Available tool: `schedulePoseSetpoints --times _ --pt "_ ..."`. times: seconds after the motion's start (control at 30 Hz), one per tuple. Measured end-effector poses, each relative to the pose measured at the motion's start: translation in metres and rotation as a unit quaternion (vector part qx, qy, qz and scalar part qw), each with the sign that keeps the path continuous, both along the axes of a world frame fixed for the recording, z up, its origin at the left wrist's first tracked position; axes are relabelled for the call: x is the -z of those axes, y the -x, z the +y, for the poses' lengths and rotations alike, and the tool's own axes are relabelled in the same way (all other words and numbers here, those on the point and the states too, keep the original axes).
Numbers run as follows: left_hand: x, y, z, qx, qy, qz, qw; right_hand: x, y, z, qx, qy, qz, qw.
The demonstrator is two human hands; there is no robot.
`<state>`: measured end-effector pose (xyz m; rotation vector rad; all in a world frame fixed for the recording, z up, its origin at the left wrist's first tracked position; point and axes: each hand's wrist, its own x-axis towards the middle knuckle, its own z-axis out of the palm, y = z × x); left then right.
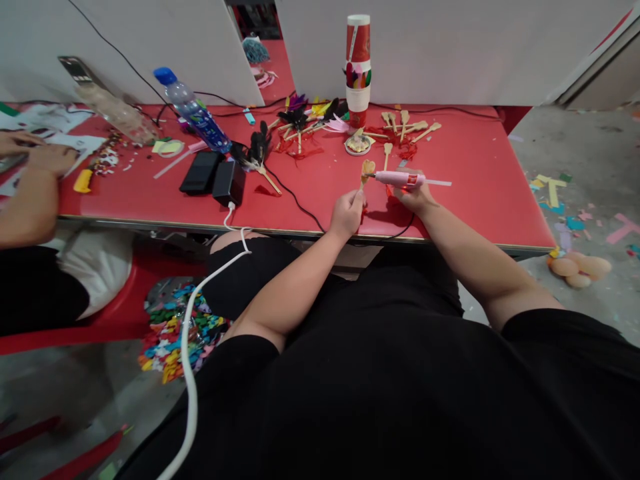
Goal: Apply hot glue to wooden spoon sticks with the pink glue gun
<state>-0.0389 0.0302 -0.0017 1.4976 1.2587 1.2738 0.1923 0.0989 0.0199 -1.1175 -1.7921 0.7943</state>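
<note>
My left hand (349, 212) pinches the stem of a small wooden stick (368, 169) whose broad, shaped head points up. In my right hand (416, 197) is a pink glue gun (399, 179), its nozzle close to the stick's head; whether they touch I cannot tell. A pale glue stick (440, 183) juts from the gun's back end. Just beyond my hands lies another wooden stick (387, 155). Several more such sticks (404, 125) are scattered behind it, with red netting (407, 151) beside them. A small round dish (359, 144) holds yellowish bits.
Stacked paper cups (358, 40) stand by the white partition. Feathered sticks (299, 123) lie left of them. A blue-capped bottle (193, 110), a black box (229, 183) with a white cable and a black case (201, 172) are farther left. Another person's hands (53, 159) rest at far left.
</note>
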Motion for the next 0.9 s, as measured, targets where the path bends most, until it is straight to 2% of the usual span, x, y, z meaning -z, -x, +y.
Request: schedulePoseSetpoints --times 0.23,0.4,0.7,0.9 --pt "-0.0038 0.0003 -0.002 -0.002 0.003 0.003 1.0 -0.0012 0.0012 -0.0031 -0.029 -0.033 0.021 0.999" --pt "-0.0056 0.0008 -0.0023 0.001 0.002 0.015 1.0 -0.0023 0.0034 -0.0041 -0.021 -0.005 -0.018 1.0" --pt "-0.0032 0.0017 0.0004 0.001 0.003 0.004 1.0 -0.0061 0.0043 -0.0054 -0.037 0.005 -0.003 0.999" --pt "-0.0006 0.0006 0.0004 0.0 -0.001 -0.008 1.0 -0.0015 -0.0003 -0.0022 -0.043 0.006 0.001 0.999"
